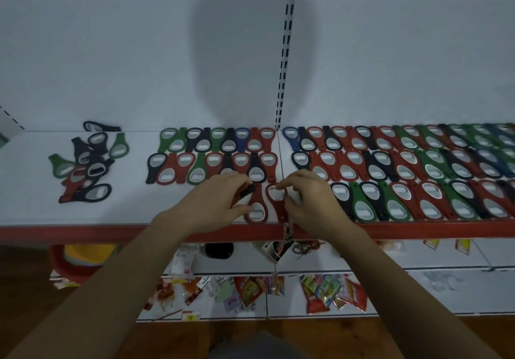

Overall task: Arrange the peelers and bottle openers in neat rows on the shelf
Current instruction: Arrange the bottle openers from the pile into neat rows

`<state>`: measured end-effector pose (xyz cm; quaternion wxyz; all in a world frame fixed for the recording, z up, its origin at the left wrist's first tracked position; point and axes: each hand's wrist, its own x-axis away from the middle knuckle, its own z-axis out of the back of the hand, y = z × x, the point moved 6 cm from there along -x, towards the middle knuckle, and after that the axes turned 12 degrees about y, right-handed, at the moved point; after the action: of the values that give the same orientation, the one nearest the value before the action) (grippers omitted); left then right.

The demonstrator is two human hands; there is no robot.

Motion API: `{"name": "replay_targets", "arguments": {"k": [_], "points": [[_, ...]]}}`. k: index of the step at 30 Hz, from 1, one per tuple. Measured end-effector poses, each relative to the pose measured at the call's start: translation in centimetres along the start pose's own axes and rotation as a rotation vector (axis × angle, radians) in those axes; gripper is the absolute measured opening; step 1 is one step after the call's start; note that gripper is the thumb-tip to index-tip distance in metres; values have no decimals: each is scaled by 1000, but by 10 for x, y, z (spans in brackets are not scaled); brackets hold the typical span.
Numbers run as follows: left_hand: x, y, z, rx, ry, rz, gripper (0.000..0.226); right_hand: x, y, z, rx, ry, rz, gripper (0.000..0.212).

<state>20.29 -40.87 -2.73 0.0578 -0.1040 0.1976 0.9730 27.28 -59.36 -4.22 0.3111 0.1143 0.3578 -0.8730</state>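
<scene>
The right hand [309, 202] pinches the round end of a red plastic bottle opener with a silver metal middle [274, 195] between thumb and fingertip. This opener lies flat, and its long side runs from 12 o'clock to 6 o'clock. Its round end is at 12 and its thin end is at 6, by the front of the shelf.

Just beside it at 9 o'clock lies a second red bottle opener [257, 208]. It is turned the other way, with its round end at 6.

The left hand [214, 202] is at 9 o'clock of that one. Its fingers curl round a black bottle opener [247, 190], which is mostly hidden.

Both hands are at the front of the white shelf with a red front lip [83, 231]. From 12 to 3 o'clock of the hands lie neat rows of red, green, black and blue openers [390, 155]. Well apart at 9 o'clock is a loose pile of openers [83, 163].
</scene>
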Motion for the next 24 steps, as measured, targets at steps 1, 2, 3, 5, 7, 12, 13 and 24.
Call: {"name": "replay_targets", "arguments": {"k": [1, 2, 3, 5, 7, 12, 13, 24], "points": [[-1, 1, -4, -9, -5, -32, 38, 0, 1, -2, 25, -44, 2, 24], [-2, 3, -7, -17, -17, -52, 39, 0, 1, -4, 44, -80, 9, 24], [-3, 3, -11, -26, -34, -67, 41, 1, 0, -5, 61, -101, 22, 23], [-3, 3, -16, -44, -62, -76, 42, 3, -4, -6, 84, -104, 50, 21], [-2, 3, -17, -50, -62, -73, 38, 2, -6, -6, 82, -91, 65, 19], [-1, 2, -17, -23, -22, -84, 31, 0, -8, -9, 65, -121, 87, 19], [-1, 2, -17, -15, -16, -83, 31, 0, -9, -10, 65, -121, 92, 19], [-3, -1, 5, 404, -58, 143, 28, -7, -24, 3, -177, 41, 47, 25]]}}
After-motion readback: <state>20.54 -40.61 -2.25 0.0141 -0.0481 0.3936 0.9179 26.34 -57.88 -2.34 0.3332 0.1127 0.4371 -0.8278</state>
